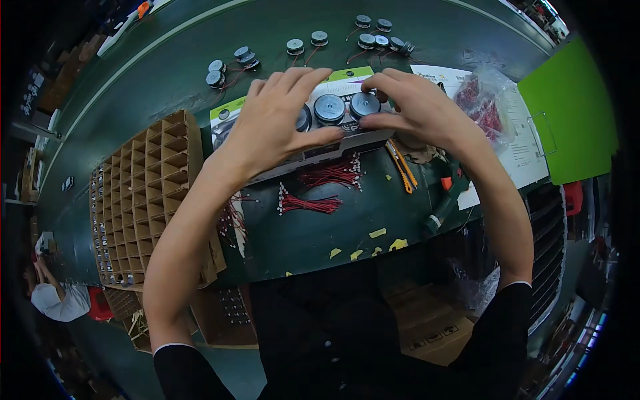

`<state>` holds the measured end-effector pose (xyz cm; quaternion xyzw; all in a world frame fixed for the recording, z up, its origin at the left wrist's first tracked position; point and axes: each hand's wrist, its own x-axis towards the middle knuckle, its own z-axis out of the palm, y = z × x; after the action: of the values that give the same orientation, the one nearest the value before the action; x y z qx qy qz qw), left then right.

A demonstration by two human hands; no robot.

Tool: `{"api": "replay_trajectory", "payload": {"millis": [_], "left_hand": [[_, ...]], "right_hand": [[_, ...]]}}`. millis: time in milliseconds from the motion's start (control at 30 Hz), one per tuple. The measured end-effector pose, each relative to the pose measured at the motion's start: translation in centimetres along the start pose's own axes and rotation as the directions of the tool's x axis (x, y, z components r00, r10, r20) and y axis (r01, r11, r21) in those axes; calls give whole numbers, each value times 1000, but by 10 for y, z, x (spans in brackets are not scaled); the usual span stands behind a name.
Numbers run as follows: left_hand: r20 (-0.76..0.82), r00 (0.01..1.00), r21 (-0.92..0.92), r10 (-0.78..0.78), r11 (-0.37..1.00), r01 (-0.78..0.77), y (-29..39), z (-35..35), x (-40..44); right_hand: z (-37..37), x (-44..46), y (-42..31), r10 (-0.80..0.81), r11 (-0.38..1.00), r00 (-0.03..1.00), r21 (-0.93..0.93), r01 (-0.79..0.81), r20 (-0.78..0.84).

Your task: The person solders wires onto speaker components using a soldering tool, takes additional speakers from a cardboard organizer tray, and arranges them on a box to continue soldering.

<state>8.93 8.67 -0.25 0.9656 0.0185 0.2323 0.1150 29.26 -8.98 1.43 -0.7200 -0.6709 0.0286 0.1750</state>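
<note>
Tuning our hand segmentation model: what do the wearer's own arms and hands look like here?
Left grip and right grip: bare human hands, no gloves, no rings or markings visible. Left arm and right arm: bare to the sleeves, no watch or cables visible. Left sleeve and right sleeve: black, each with a thin white edge.

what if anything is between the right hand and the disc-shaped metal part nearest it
Nothing visible: the right hand spans the disc-shaped metal part, with thumb and index fingertip at opposite edges.
</note>
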Motion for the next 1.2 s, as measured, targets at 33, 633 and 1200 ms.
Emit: {"api": "replay_trajectory", "payload": {"millis": [33,633,1200], "left_hand": [[27,999,-25,39,999,-39,1,3,5],[149,985,-103,83,992,-68,49,6,-43],[185,783,-814,-593,353,460,100,31,-128]], "right_hand": [[2,0,0,-111,994,993,-1,111,-27],[1,-63,-20,280,895,849,443,-61,-448],[89,-188,-49,977,194,107,976,-96,-184]]}}
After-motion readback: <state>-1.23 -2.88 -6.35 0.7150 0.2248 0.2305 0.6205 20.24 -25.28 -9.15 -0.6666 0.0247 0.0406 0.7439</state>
